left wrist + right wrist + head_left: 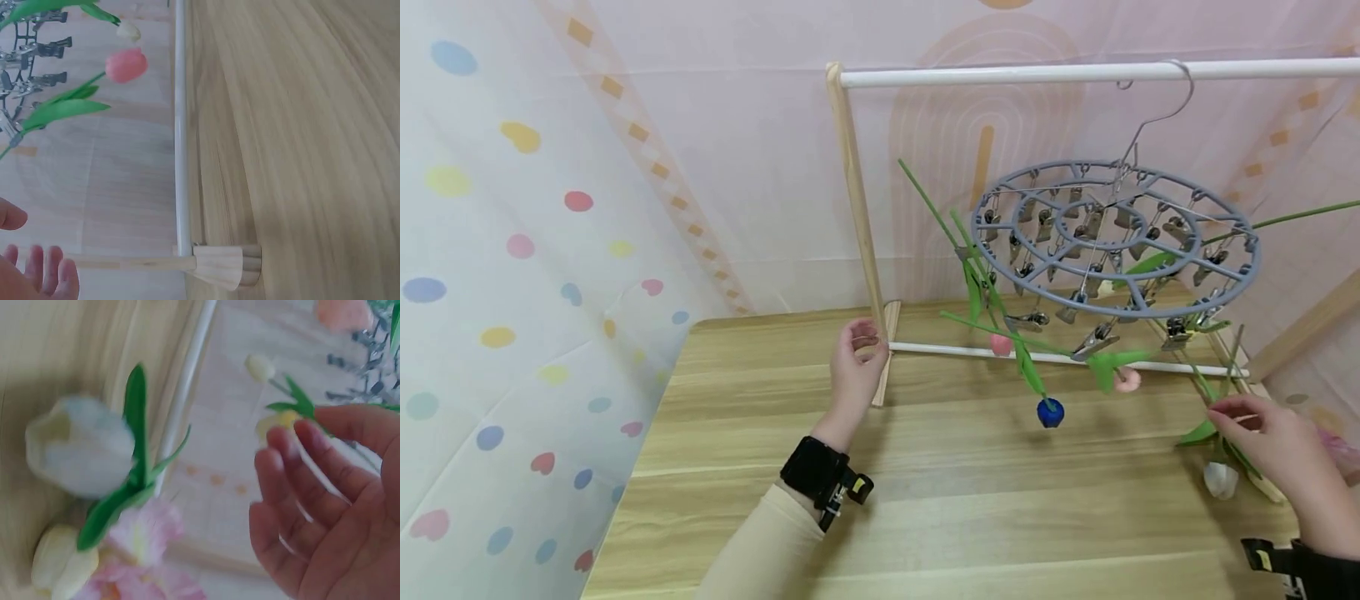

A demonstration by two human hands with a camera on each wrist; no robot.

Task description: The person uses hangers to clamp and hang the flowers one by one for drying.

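Left hand [856,360] is held loose, nothing grasped, beside the rack post [857,225]. Right hand [1273,446], fingers relaxed, is just beside the white tulip [1220,479] hanging low right. Round clip hanger [1112,237] could be swung if stems are tugged. Counted: one hanger, one blue bud [1050,412], two pink.

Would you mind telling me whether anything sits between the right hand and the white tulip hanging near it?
Nothing visible does. The right hand is open just above the white tulip, with only the flower's own green leaf by the fingers. The round clip hanger hangs higher up, clear of that gap.
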